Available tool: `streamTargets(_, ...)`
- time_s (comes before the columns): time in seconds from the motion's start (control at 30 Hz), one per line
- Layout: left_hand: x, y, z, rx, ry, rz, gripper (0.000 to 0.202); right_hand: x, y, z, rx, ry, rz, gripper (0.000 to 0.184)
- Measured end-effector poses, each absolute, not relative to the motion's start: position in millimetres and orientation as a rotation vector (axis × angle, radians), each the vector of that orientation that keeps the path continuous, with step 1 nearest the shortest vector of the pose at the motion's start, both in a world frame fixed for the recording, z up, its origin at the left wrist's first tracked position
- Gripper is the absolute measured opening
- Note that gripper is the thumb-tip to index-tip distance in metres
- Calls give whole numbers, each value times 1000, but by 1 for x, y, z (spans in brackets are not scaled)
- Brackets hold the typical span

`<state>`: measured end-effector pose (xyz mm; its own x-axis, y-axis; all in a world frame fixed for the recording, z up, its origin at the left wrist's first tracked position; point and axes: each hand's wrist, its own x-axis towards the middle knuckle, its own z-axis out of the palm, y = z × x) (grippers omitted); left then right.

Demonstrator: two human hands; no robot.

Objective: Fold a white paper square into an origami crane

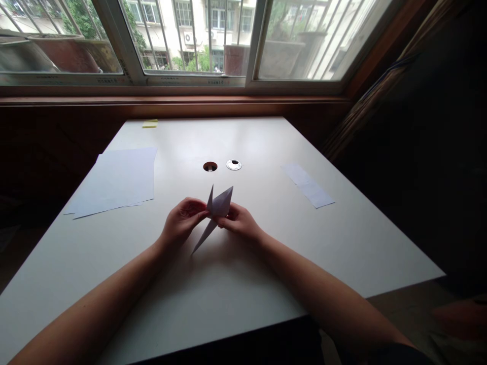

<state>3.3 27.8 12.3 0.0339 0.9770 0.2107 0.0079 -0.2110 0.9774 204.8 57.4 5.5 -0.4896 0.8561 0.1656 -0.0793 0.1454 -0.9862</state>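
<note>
A folded white paper piece (221, 204), shaped like an origami bird with pointed ends, is held above the middle of the table. One narrow point stands up, a broader flap rises beside it, and a long thin point slants down to the left. My left hand (186, 215) pinches its left side between thumb and fingers. On the other side my right hand (240, 222) grips the lower right part, thumb in front. Some fingertips of both hands are hidden behind the paper.
White sheets of paper (122, 175) lie at the table's left, and a paper strip (308, 185) at the right. Beyond my hands are a round hole (210, 166) and its ring-shaped cover (234, 165). A yellow note (149, 123) sits at the far edge, below the window.
</note>
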Motion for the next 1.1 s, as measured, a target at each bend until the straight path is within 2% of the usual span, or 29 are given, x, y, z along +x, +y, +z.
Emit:
streamTargets(0.17,4,27,16,1401,1050,1340,23,205,56,7,-783,-1659,1433,25)
streamTargets(0.33,5,27,15,1494,956,1313,31,204,55,8,-781,-1718,1408,32)
streamTargets(0.5,6,28,17,1525,912,1368,18,204,53,9,-780,-1775,1411,30)
streamTargets(0.77,6,28,19,1446,924,1383,15,204,54,8,-789,-1763,1437,35)
streamTargets(1.1,1,33,12,1242,939,1302,21,204,54,10,-765,-1723,1506,35)
